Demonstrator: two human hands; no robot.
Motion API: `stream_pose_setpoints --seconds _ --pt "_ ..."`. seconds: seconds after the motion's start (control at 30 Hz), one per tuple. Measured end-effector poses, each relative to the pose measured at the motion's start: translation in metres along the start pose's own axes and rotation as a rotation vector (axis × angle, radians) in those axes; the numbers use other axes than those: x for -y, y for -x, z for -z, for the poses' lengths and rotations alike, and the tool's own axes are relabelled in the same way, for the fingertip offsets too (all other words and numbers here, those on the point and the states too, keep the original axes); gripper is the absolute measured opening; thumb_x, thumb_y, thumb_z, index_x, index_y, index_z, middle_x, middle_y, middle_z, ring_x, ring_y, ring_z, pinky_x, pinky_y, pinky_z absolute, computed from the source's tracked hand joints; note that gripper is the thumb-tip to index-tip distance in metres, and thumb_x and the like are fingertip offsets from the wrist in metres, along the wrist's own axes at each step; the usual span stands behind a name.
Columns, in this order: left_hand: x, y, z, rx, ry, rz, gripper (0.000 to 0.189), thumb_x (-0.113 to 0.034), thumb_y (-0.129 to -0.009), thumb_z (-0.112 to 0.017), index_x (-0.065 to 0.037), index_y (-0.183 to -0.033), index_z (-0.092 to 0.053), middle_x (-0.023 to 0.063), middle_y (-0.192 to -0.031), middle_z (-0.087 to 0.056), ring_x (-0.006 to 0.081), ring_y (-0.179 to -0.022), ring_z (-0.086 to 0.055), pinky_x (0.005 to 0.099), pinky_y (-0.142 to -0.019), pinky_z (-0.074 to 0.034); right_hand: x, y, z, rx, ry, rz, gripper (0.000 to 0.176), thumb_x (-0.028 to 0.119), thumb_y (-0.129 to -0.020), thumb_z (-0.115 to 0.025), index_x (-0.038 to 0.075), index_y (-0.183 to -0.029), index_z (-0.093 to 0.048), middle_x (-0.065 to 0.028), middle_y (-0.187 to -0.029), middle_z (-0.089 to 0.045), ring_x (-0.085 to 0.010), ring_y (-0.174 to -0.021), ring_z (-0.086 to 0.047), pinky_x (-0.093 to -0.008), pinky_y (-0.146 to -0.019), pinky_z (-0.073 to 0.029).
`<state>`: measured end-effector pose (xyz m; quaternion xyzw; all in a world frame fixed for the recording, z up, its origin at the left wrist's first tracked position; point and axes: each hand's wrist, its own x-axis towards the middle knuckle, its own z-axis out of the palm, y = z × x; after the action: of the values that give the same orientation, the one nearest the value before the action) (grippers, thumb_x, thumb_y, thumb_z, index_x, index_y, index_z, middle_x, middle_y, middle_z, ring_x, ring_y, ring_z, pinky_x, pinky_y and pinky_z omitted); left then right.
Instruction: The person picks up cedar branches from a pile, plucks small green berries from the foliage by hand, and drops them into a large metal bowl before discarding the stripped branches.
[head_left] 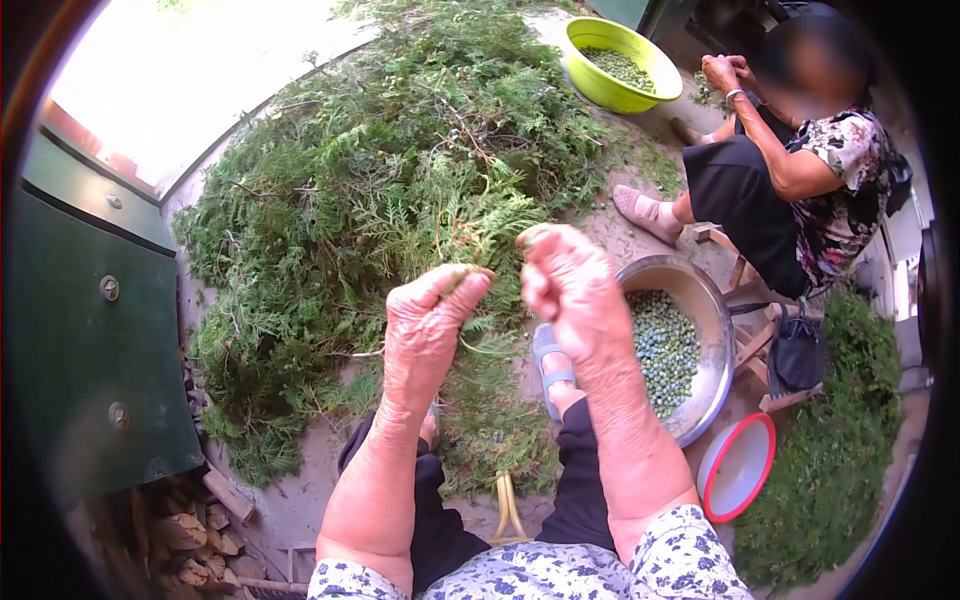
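Note:
My left hand (432, 312) is closed in a pinch on a thin green conifer sprig (462, 236), whose feathery leaves point away from me and blend with the branches behind. Beside it, slightly to the right, my right hand (572, 285) has its fingers curled inward and is a little blurred. Whatever lies between those fingers is hidden. Both hands hover over the near edge of a big heap of cut conifer branches (350, 170). Just right of my right hand stands a metal basin (712, 345) partly filled with small round green-blue cones (664, 350).
A co-worker (790, 190) sits at the right, hands raised around greenery. A lime-yellow basin (630, 97) with green cones stands at the back. A red-rimmed bowl (738, 468) leans near the metal basin. Stripped greenery (840, 450) lies far right; firewood (185, 532) sits lower left.

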<state>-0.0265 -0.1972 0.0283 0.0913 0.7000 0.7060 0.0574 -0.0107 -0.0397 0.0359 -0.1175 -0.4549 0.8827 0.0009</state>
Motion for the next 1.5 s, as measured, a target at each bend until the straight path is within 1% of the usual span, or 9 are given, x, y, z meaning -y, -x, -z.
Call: stream_pose_setpoints --seconds 0.23,0.37,0.43,0.53,0.77,1.1,1.27,1.43,1.5 --pt "0.006 -0.011 0.017 -0.318 0.324 0.136 0.02 -0.029 -0.083 -0.064 -0.01 -0.09 -0.065 -0.0009 -0.091 -0.065 0.0106 -0.071 -0.057 0.0261 -0.06 -0.043 0.051 0.016 0.117 -0.4 0.246 0.228 0.026 0.006 -0.087 -0.055 -0.005 -0.111 -0.051 -0.0042 -0.085 -0.054 -0.0114 -0.068 -0.056 -0.0202 -0.056 -0.046" --pt "0.003 -0.018 0.023 -0.442 0.422 0.275 0.02 -0.026 -0.084 -0.064 -0.008 -0.094 -0.062 0.0013 -0.076 -0.06 0.0107 -0.053 -0.048 0.0246 -0.049 -0.037 0.058 0.059 0.195 -0.664 0.763 0.249 0.047 0.013 -0.08 -0.059 -0.002 -0.123 -0.048 -0.0127 -0.113 -0.056 -0.0203 -0.103 -0.054 -0.0328 -0.092 -0.04" --pt "0.006 -0.021 0.023 -0.547 0.602 0.259 0.017 -0.022 -0.085 -0.062 -0.007 -0.093 -0.058 0.001 -0.067 -0.053 0.0101 -0.05 -0.042 0.0244 -0.046 -0.034 0.051 0.066 0.247 -0.849 1.132 0.253 0.041 0.011 -0.08 -0.057 -0.003 -0.119 -0.052 -0.0127 -0.112 -0.058 -0.0207 -0.1 -0.054 -0.0305 -0.091 -0.039" --pt "0.019 -0.023 0.031 -0.538 0.755 0.23 0.016 -0.021 -0.086 -0.062 -0.008 -0.095 -0.059 -0.0013 -0.071 -0.055 0.0082 -0.057 -0.046 0.0226 -0.046 -0.035 0.046 0.076 0.196 -0.753 0.976 0.338 0.033 0.01 -0.082 -0.057 -0.003 -0.112 -0.057 -0.011 -0.106 -0.06 -0.0172 -0.097 -0.056 -0.0269 -0.086 -0.042" --pt "0.016 -0.025 0.027 -0.498 1.03 0.165 0.013 -0.019 -0.091 -0.051 -0.007 -0.094 -0.056 -0.0016 -0.062 -0.044 0.0092 -0.05 -0.037 0.0241 -0.046 -0.031 -0.007 0.062 0.016 -0.06 0.48 -0.162 0.022 0.012 -0.085 -0.059 -0.004 -0.099 -0.062 -0.0098 -0.078 -0.064 -0.0102 -0.058 -0.06 -0.0193 -0.043 -0.043" --pt "0.003 -0.014 0.024 -0.345 0.737 0.279 0.027 -0.031 -0.092 -0.051 -0.006 -0.083 -0.055 -0.0015 -0.053 -0.039 0.0094 -0.045 -0.033 0.0259 -0.045 -0.028 -0.038 -0.001 -0.022 -0.045 0.272 -0.09 0.029 0.013 -0.085 -0.062 -0.003 -0.108 -0.058 -0.0051 -0.077 -0.065 -0.0079 -0.058 -0.058 -0.0211 -0.047 -0.045" --pt "0.013 -0.015 0.028 -0.26 -0.117 -0.071 0.03 0.001 -0.069 -0.059 -0.001 -0.099 -0.062 0.0079 -0.091 -0.059 0.0145 -0.084 -0.057 0.027 -0.076 -0.045 -0.049 0.002 -0.018 -0.061 0.236 -0.007 0.021 0.007 -0.083 -0.062 0.0 -0.104 -0.062 -0.0033 -0.082 -0.065 -0.0052 -0.065 -0.058 -0.0193 -0.054 -0.047" --pt "-0.007 -0.015 0.019 -0.238 -0.106 -0.109 0.044 -0.005 -0.071 -0.062 -0.001 -0.114 -0.053 0.0074 -0.097 -0.059 0.0155 -0.09 -0.056 0.0277 -0.082 -0.042 -0.046 0.001 -0.018 -0.031 0.389 0.11 0.02 0.009 -0.083 -0.062 0.0 -0.101 -0.064 -0.0019 -0.083 -0.065 -0.0056 -0.065 -0.059 -0.0193 -0.054 -0.048" --pt "-0.021 -0.013 0.018 -0.128 0.269 0.147 0.044 -0.011 -0.077 -0.066 -0.002 -0.117 -0.05 0.0045 -0.096 -0.059 0.013 -0.089 -0.055 0.027 -0.082 -0.042 -0.044 0.006 -0.019 -0.034 0.364 0.024 0.019 0.009 -0.084 -0.062 -0.001 -0.1 -0.064 -0.0008 -0.082 -0.065 -0.0056 -0.065 -0.059 -0.0187 -0.054 -0.048"
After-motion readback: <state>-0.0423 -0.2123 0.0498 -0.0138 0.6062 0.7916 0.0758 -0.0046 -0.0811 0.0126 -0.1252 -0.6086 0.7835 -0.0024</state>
